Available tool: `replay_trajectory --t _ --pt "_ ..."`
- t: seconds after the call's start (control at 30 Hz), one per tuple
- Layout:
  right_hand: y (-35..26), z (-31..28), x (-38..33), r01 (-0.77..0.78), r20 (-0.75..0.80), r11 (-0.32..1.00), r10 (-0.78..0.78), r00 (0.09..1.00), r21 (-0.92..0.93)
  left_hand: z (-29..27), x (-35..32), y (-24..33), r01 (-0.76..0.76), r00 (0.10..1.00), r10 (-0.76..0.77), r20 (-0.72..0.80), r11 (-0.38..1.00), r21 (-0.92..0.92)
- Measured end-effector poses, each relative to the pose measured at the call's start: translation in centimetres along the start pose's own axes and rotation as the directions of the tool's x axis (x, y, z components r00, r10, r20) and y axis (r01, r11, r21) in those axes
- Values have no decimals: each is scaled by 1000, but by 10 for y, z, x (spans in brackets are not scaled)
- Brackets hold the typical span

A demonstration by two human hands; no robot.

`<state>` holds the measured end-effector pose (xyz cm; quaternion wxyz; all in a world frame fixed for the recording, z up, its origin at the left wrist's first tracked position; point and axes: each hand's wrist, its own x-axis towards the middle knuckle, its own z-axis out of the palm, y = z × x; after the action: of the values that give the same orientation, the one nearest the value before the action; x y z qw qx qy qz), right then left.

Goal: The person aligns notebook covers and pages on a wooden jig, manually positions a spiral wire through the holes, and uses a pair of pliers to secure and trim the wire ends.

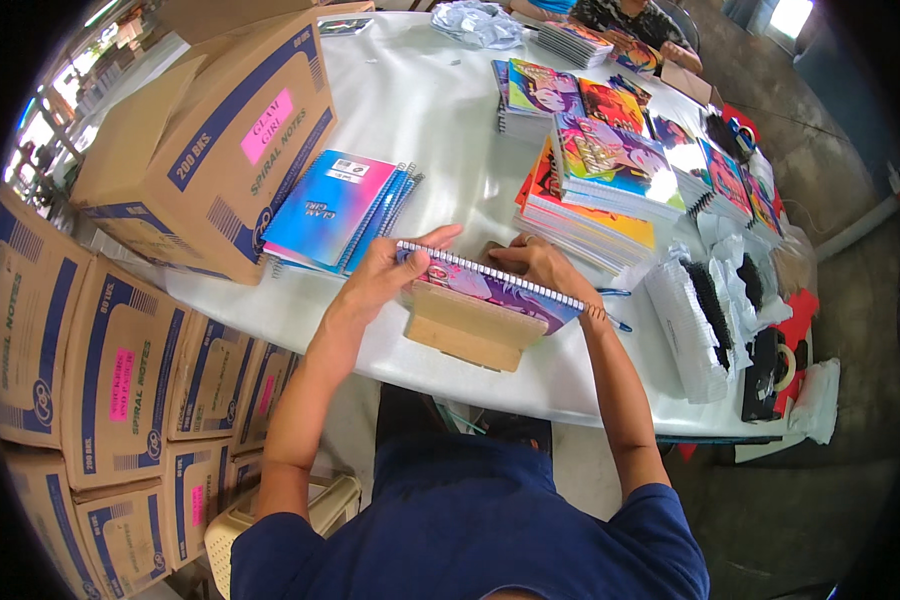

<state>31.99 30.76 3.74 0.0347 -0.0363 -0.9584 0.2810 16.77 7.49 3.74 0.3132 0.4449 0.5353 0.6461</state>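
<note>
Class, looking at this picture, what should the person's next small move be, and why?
Probably bring the right hand to the right end of the spiral coil: loops there seem to run past the purple notebook, while the left hand steadies the opposite end.

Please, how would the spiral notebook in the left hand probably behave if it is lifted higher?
The notebook would likely swing open, as its wire binds just one edge. Its cover is probably fairly stiff, since it looks flat, not sagging. With the left hand gripping near one end, the far end may dip.
</note>
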Motion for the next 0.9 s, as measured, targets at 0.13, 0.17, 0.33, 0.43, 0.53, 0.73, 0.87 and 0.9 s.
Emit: replay_trajectory --t 0.13,0.17,0.33,0.43,0.53,0.73,0.87,0.9 --pt "59 27 -50 177 -241 966 -220 945 -189 9 17 68 -46 986 62 -156 994 98" --pt "54 21 -59 88 -256 977 -136 957 -192 6 13 97 -23 956 90 -279 972 233" --pt "53 0 -129 -277 -289 884 172 942 -376 18 -27 104 -158 945 257 -201 898 410" --pt "63 19 -142 -268 -437 820 25 899 -505 84 -33 64 -282 928 368 59 591 756" --pt "30 22 -144 -403 -574 897 235 785 -184 113 -34 31 -233 918 377 124 258 938" --pt "-91 27 -152 16 -518 986 72 852 163 124 -30 17 -153 910 407 81 149 977" --pt "-90 30 -145 73 -515 990 0 857 122 126 -30 16 -149 908 412 78 145 978" --pt "-89 30 -144 84 -504 992 -23 863 98 126 -30 15 -147 905 419 74 144 979"
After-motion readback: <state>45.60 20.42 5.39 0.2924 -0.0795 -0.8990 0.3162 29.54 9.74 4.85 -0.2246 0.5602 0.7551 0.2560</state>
